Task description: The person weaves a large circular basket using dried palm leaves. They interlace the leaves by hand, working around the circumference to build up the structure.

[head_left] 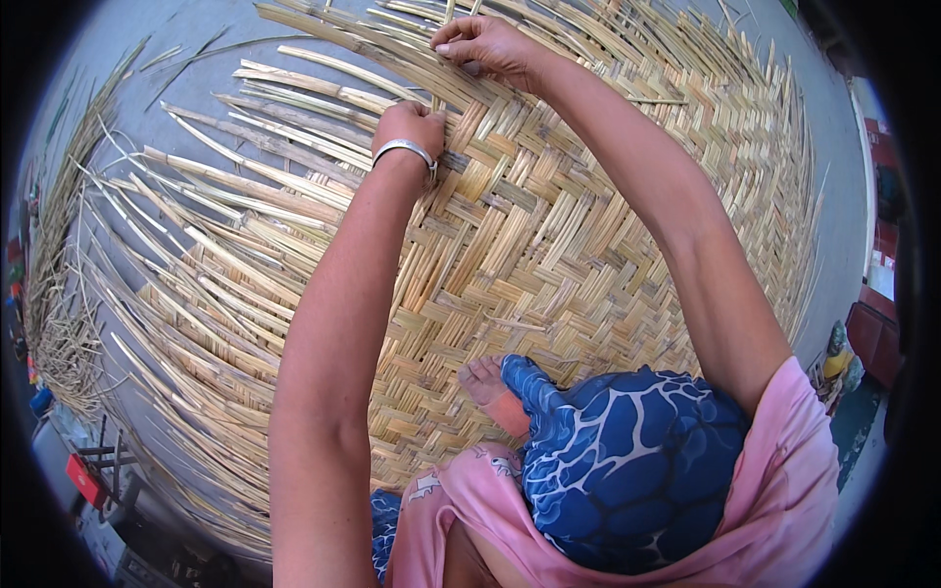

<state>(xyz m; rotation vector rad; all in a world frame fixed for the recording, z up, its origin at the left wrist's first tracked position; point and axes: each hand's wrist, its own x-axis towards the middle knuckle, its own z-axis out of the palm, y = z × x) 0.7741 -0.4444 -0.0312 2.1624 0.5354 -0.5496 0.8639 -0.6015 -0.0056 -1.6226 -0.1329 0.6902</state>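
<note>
A large woven mat (549, 225) of split cane strips lies beneath me, its herringbone pattern tight in the middle. Along its left side, loose strip ends (265, 211) fan outward in bundles. My left hand (407, 132), with a silver bangle on the wrist, is closed on a strip at the edge of the weave. Farther off and a little to the right, my right hand (493, 51) pinches a thin upright cane strip (449, 14) between thumb and fingers. Flat strips (368, 44) pass beside and below that hand. Both hands' fingertips are partly hidden.
My bare foot (493, 392) rests on the mat. A heap of loose cane strips (59, 333) lies on the grey floor (196, 59) at the far left. A red object (83, 480) stands at lower left, and dark red furniture (872, 333) at the right.
</note>
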